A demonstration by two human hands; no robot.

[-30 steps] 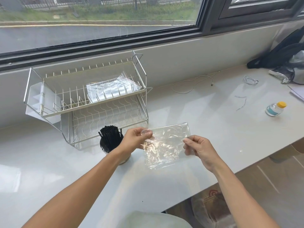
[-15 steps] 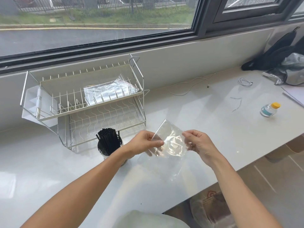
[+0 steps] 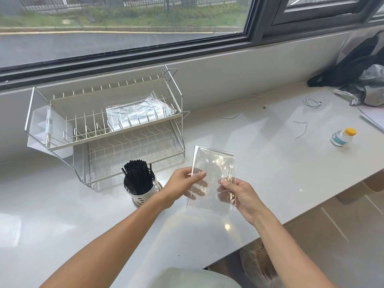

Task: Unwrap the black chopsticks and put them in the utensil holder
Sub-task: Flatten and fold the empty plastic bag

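A clear plastic wrapper point(image 3: 214, 169), empty and crinkled, hangs upright above the white counter, held between both hands. My left hand point(image 3: 182, 183) pinches its left edge. My right hand point(image 3: 239, 194) grips its lower right side. Several black chopsticks point(image 3: 137, 175) stand bunched in the round metal utensil holder point(image 3: 141, 195), just left of my left hand and in front of the dish rack.
A two-tier wire dish rack point(image 3: 108, 125) stands behind the holder, with a stack of clear wrappers point(image 3: 139, 115) on its top shelf. A small yellow-capped bottle point(image 3: 342, 137), white cables point(image 3: 241, 107) and a dark bag point(image 3: 353, 69) lie at the right. The counter's front edge point(image 3: 311, 206) runs diagonally at right.
The wrapper has been turned from lying wide between the hands to standing upright and flat. Both hands shifted their hold on it and stayed in front of the holder.
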